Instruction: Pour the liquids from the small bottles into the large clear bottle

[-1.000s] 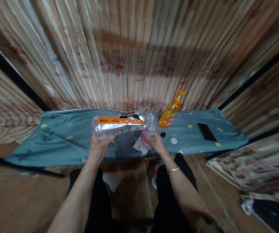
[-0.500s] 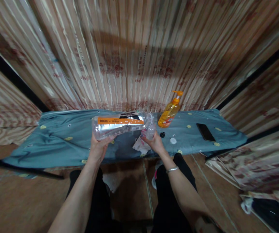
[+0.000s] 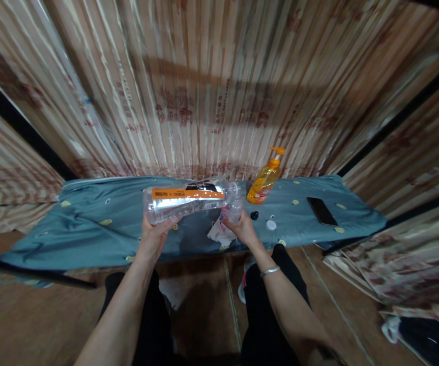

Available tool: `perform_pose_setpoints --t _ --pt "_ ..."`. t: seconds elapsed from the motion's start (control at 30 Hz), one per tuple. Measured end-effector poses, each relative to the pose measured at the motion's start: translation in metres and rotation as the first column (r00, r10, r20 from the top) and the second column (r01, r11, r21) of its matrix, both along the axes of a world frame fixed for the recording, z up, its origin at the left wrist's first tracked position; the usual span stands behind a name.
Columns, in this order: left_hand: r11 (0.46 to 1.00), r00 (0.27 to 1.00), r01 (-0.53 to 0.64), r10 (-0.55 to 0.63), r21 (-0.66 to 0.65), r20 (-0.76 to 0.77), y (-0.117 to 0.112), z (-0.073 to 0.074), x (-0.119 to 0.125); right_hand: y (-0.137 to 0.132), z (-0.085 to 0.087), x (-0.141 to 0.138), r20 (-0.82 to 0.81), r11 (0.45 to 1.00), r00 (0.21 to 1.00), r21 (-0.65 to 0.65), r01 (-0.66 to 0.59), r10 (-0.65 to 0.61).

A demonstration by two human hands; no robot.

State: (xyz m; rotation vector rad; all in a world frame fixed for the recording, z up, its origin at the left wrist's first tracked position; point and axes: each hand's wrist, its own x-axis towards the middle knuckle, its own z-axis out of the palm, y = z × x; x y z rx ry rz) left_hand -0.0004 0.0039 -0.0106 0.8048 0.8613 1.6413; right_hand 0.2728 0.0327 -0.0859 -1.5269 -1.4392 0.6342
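My left hand (image 3: 156,234) is closed round the base of a large clear plastic bottle (image 3: 184,200) with a silver and orange label. The bottle lies nearly level in the air, its neck pointing right. In my right hand (image 3: 244,227) is a smaller clear plastic bottle (image 3: 235,207), its top close against the big bottle's neck; whether the two mouths touch I cannot tell. Below the small bottle a crumpled white and pink piece (image 3: 221,234) rests on the cloth. A black cap (image 3: 255,215) and a white cap (image 3: 270,225) lie right of my right hand.
An orange pump bottle (image 3: 264,182) stands behind the caps. Farther right lies a dark phone (image 3: 322,211). The blue-green cloth (image 3: 85,239) covers a narrow surface framed by dark bars. Patterned curtains (image 3: 204,101) hang behind and at both sides.
The view has shifted slightly, so the surface sits a little lower. Both hands keep their hold, and the two bottles stay mouth to mouth or nearly so.
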Motion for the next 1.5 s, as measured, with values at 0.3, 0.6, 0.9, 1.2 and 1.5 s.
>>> perform_pose_setpoints --t 0.3,0.6,0.9,1.2,1.5 --pt "1.000 1.000 0.024 -0.024 -0.016 0.001 -0.0036 -0.0006 -0.0004 0.0009 -0.0002 0.0006 0.012 1.000 1.000 0.013 -0.016 0.016" --pt "0.999 0.999 0.045 -0.045 -0.017 -0.003 -0.0052 0.0026 0.0003 0.0011 -0.0028 0.0015 -0.005 1.000 1.000 0.014 -0.012 0.012" --pt "0.999 0.999 0.033 -0.033 0.001 0.029 -0.0066 -0.0016 -0.0020 0.0001 0.0001 0.0008 0.011 1.000 1.000 0.002 0.007 -0.007" --pt "0.999 0.997 0.043 -0.042 -0.006 0.060 -0.0019 -0.0063 -0.0032 0.0005 0.0003 -0.0028 -0.004 0.999 0.999 0.005 0.032 -0.032" --pt "0.997 0.992 0.076 -0.073 -0.025 0.102 0.0000 -0.0050 -0.0028 0.0057 -0.0042 -0.0021 -0.017 0.998 0.998 -0.011 0.056 -0.057"
